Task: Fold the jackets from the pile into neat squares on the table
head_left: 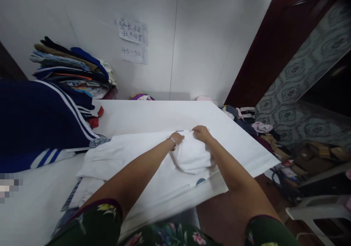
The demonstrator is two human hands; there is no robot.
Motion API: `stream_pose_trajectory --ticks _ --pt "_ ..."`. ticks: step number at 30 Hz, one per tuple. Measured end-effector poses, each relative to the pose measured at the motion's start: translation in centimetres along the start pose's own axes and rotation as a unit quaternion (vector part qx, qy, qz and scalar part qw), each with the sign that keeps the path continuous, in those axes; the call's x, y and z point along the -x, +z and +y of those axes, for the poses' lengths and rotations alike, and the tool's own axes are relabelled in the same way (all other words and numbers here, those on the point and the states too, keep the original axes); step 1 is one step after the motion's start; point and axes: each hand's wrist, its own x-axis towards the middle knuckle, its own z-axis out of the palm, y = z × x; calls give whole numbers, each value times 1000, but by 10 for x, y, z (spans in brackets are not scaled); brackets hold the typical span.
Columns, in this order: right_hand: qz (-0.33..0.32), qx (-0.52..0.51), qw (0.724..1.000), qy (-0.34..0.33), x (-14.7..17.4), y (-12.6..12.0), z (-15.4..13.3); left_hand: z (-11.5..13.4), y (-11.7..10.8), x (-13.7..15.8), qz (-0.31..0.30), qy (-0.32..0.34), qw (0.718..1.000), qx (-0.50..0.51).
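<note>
A white garment (193,160) lies bunched on the white table (153,116), in front of me; its exact kind cannot be made out. My left hand (177,139), with a silvery bracelet at the wrist, has its fingers closed on the garment's far left edge. At the far right edge, my right hand (201,133) pinches the same cloth between thumb and fingers. The cloth sags toward me between both arms. More white cloth (105,156) is spread to the left, and whether it belongs to the same garment is unclear.
Navy clothing with white stripes (41,118) is heaped at the left, before a tall stack of folded clothes (74,68). Handwritten paper signs (133,37) hang on the wall. Clothes (246,123) and cardboard boxes (315,154) lie beyond the table's right edge, near a white stool (318,211).
</note>
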Motion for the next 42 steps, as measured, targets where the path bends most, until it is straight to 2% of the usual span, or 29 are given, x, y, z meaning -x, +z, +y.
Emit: stream_pose_trajectory --ticks 3,6,9,12,15,18,22,24,26,28,31,35,39,42 --pt "-24 22 999 8 0 4 -3 -6 1 0 -13 -44 999 -10" --pt "-25 38 999 18 1 9 -4 -5 -5 8 21 -45 998 -25" --pt "-13 44 999 27 4 13 -5 7 -9 26 89 16 995 -35" --pt "4 43 998 40 6 19 -5 20 -1 47 124 117 984 -44" --pt "16 32 998 51 4 18 -4 17 17 58 79 194 974 -86" --pt "34 16 997 65 8 4 4 1 32 56 14 187 976 -113" --pt "95 -17 993 70 40 -18 26 -12 38 50 21 186 976 -112" --pt "151 -49 986 57 68 -16 37 -12 38 50 26 188 975 -114" --pt "172 -61 982 39 95 -3 45 -11 38 50 32 191 974 -115" --pt "139 -42 989 29 116 16 48 -9 37 50 36 190 974 -114" --pt "95 -6 994 44 131 34 43 -8 33 48 33 193 974 -113" --pt "105 27 989 96 135 33 27 -9 28 46 31 196 974 -113" --pt "79 33 994 66 142 34 12 -15 29 44 35 200 974 -104" --pt "55 -27 996 65 147 35 12 -19 30 40 28 201 975 -92"
